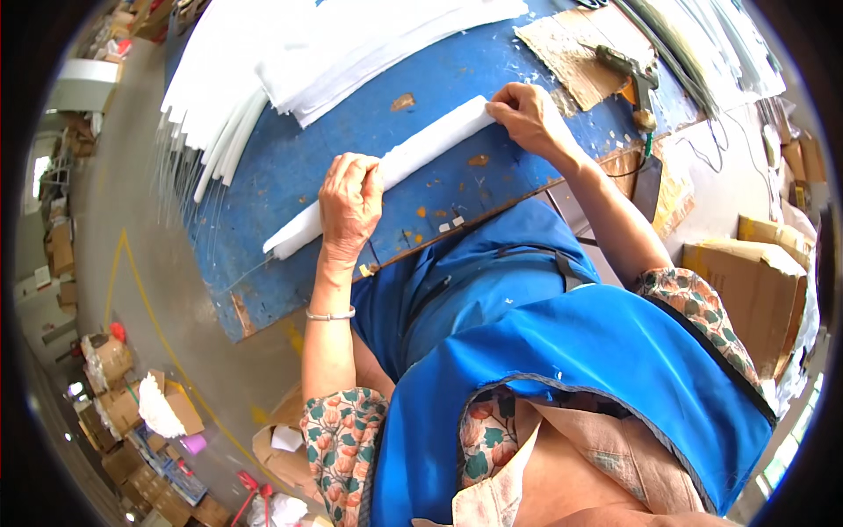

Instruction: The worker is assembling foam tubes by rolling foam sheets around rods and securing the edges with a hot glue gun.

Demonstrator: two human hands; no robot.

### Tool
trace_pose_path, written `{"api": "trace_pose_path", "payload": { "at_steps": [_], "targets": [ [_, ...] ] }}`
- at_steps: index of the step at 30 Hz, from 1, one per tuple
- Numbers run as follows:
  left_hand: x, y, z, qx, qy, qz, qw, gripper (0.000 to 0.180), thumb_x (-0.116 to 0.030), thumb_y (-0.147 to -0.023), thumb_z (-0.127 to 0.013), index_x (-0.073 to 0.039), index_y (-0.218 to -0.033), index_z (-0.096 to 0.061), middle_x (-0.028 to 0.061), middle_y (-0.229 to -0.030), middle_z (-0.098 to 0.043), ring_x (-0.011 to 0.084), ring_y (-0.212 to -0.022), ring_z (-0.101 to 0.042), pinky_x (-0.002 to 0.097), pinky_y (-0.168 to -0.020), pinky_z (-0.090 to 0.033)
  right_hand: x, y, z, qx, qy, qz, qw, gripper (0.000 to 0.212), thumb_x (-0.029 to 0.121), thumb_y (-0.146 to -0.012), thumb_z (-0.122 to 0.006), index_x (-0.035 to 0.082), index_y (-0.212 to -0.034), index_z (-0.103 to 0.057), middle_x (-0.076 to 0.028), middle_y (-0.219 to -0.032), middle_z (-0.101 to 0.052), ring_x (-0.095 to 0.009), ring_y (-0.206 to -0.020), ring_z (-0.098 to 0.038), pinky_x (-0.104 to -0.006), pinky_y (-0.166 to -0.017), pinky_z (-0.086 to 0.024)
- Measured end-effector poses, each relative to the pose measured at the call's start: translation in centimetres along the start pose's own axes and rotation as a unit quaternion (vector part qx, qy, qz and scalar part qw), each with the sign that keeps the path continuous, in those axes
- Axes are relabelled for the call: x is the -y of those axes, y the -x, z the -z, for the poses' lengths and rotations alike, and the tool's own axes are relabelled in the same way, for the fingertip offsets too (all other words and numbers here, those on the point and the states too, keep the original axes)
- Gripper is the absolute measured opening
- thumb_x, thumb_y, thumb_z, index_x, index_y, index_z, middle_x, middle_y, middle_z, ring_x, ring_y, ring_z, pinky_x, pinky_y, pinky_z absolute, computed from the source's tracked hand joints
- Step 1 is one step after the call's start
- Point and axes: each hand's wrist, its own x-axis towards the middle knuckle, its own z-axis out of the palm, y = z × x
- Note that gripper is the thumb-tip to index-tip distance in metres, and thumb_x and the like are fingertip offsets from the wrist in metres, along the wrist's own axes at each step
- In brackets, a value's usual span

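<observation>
A long, narrow roll of soft white sheet material (435,145) lies slantwise over the blue worktable (421,202). My left hand (351,200) is closed around its middle, thumb and fingers pinching the material. At the far right end, my right hand (529,119) pinches the tip between thumb and bent fingers. The roll's left end pokes out beyond my left hand, and a thin, clear strand seems to stick out of it. Beyond the roll lies a pile of flat white sheets (351,61). Left of the pile are several finished-looking white rolls (230,145) with thin strands at their ends.
A glue gun (634,72) rests by a glue-stained cardboard piece (566,54) at the back right. Long clear rods (702,39) lie past it, and a dark cord runs nearby. Cardboard boxes (746,294) stand at right; more clutter lines the floor at left.
</observation>
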Motion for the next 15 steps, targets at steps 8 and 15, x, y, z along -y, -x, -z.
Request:
{"api": "trace_pose_path", "payload": {
  "at_steps": [8, 15],
  "targets": [
    [-0.1, 0.0, 0.8, 0.014, 0.092, 0.05, 0.994, 0.007, 0.002, -0.082, -0.061, 0.0, -0.088, -0.064, 0.0066, -0.08, -0.059, 0.0136, -0.069, -0.058, 0.0251, -0.061, -0.047, -0.6, -0.2, -0.2, 0.001, 0.004, -0.013, 1.0, 0.029, 0.023, -0.078, -0.06, -0.004, -0.084, -0.066, -0.017, -0.076, -0.066, -0.024, -0.069, -0.063, -0.0341, -0.067, -0.05],
    [-0.1, 0.0, 0.9, 0.003, 0.071, -0.009, 0.997, 0.009, 0.003, -0.076, -0.064, 0.0, -0.084, -0.062, 0.0092, -0.078, -0.059, 0.0217, -0.072, -0.059, 0.03, -0.066, -0.048, -1.2, -0.4, -0.3, 0.001, 0.001, -0.018, 1.0, 0.029, 0.023, -0.077, -0.06, -0.004, -0.084, -0.066, -0.017, -0.075, -0.066, -0.023, -0.069, -0.063, -0.0337, -0.067, -0.05]
  ]
}}
